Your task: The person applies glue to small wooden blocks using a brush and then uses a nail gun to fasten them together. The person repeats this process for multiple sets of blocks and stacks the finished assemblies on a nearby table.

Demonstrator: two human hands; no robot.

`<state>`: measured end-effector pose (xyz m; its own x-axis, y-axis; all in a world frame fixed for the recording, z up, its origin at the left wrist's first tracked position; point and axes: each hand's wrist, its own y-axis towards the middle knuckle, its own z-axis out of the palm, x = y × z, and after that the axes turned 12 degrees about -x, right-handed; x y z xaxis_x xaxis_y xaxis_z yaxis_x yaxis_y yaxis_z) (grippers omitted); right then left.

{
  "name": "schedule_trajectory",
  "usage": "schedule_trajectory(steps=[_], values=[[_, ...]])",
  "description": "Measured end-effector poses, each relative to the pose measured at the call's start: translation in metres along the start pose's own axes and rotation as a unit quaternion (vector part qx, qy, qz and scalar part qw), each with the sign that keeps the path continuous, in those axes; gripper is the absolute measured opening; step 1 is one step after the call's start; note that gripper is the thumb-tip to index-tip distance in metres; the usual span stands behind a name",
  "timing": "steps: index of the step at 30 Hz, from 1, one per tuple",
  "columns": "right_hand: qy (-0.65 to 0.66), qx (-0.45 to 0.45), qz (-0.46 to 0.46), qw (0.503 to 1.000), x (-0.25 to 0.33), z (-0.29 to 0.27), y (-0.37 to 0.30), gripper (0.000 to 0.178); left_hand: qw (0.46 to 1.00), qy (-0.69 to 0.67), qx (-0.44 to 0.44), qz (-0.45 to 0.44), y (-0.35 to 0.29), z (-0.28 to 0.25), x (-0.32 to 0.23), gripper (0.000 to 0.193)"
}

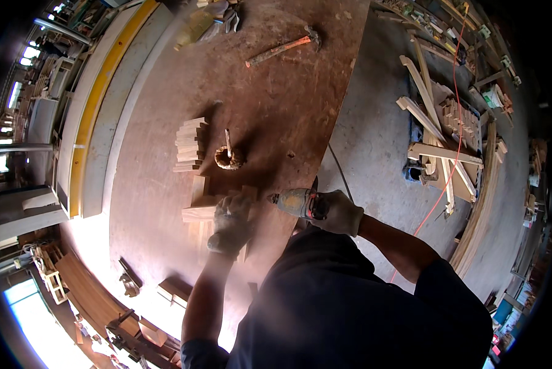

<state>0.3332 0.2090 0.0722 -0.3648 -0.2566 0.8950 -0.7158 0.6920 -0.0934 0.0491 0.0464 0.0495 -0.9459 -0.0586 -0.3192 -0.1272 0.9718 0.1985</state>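
My right hand (pixel 339 213), in a pale work glove, grips a power drill (pixel 295 202) by its handle. The drill lies level at the table's right edge, its chuck pointing left toward the wooden pieces. Also gloved, my left hand (pixel 231 226) is closed over a small assembly of light wooden pieces (pixel 198 213) on the brown table. Its fingers and palm hide part of that wood. Just beyond stands a small round pot (pixel 229 158) with a stick upright in it. Left of the pot, several short wooden strips (pixel 190 145) lie side by side.
A hammer (pixel 283 49) lies at the table's far end, near a yellowish bottle (pixel 197 27). Right of the table (pixel 257 98), a pile of timber (pixel 433 132) stands on the floor, with a red cord (pixel 458 123) running past. A yellow-striped beam (pixel 98 98) stands along the left side.
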Motion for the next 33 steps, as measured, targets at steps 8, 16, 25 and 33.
schedule_trajectory(steps=[8,16,25,33], values=[[-0.006,0.037,0.013,0.999,-0.005,0.012,-0.004,0.024,0.999,0.013,0.036,-0.02,0.009,-0.006,-0.01,0.054],[-0.06,0.056,-0.017,0.996,-0.012,0.014,0.004,0.029,0.999,-0.002,0.029,-0.032,0.013,-0.005,-0.01,0.047],[-0.066,0.03,-0.095,0.993,-0.012,0.014,0.015,0.044,1.0,0.003,-0.004,-0.013,0.013,-0.003,-0.009,0.043],[-0.053,0.042,-0.087,0.994,-0.011,0.012,0.02,0.044,1.0,-0.012,0.009,-0.005,0.013,-0.005,-0.005,0.043]])
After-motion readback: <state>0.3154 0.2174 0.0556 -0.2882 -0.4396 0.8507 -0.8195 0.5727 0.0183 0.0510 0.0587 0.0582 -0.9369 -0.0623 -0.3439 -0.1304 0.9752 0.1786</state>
